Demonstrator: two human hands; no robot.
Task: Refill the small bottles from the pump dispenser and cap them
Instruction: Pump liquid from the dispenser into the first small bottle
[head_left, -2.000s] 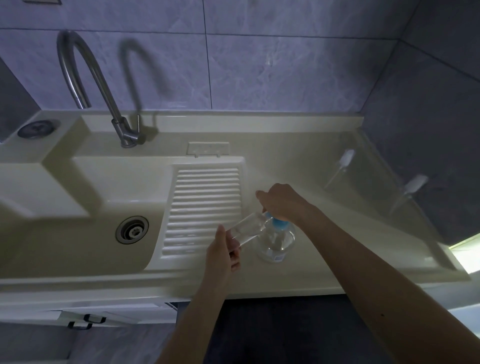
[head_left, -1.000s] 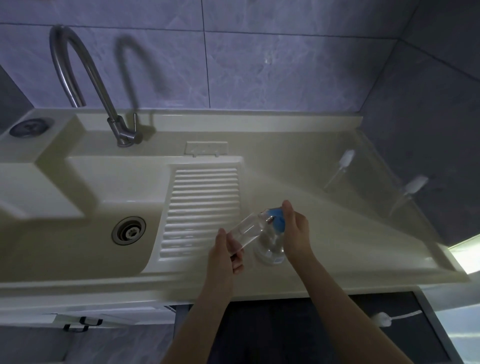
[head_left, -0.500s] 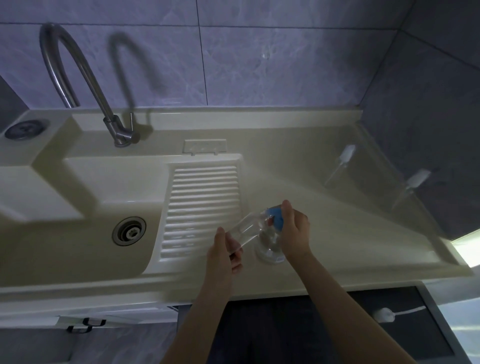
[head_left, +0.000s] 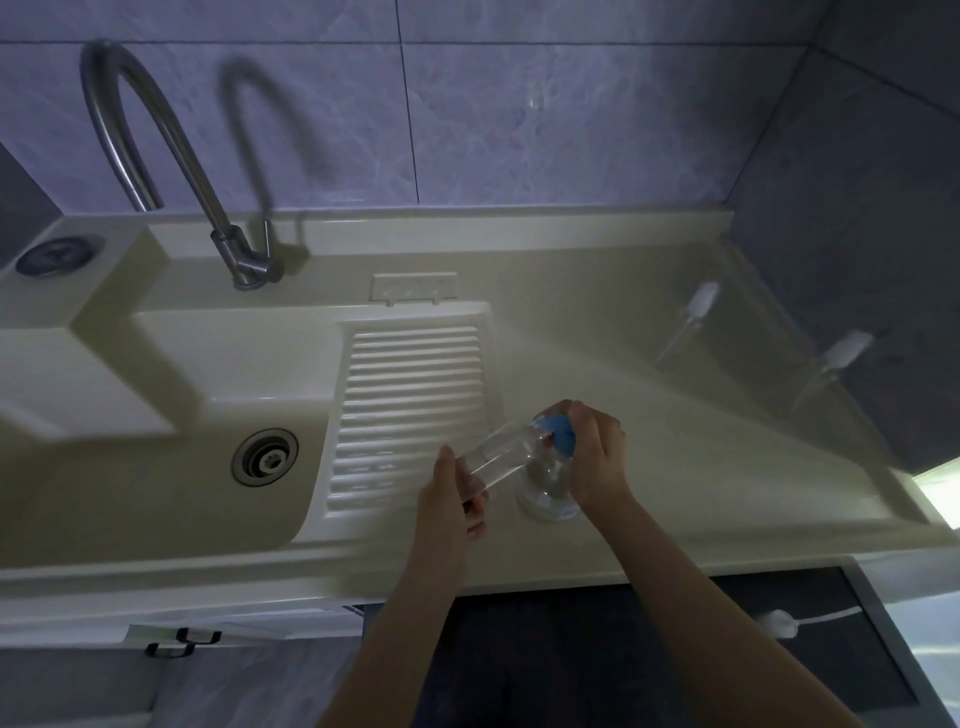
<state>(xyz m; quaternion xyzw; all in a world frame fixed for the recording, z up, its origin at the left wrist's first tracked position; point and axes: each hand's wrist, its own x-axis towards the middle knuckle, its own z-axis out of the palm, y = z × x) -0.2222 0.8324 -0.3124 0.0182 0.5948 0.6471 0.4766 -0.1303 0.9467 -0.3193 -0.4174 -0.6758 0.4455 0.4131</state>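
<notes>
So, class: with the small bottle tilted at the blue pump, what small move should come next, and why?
Probably press the blue pump head down with the right hand. The left hand holds the small bottle tilted, its mouth by the pump, and it looks nearly empty.

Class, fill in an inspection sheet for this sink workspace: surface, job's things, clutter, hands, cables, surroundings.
Surface: cream countertop beside a sink basin with ribbed drainboard.
Job's things: clear small bottle, tilted, mouth at the blue pump head; the pump dispenser stands on the countertop; two white-capped bottles at the far right.
Clutter: nothing seen.
Hands: left hand grips the small bottle; right hand rests on the pump head.
Cables: white cord below the counter edge.
Surroundings: curved faucet, grey tiled wall.
</notes>
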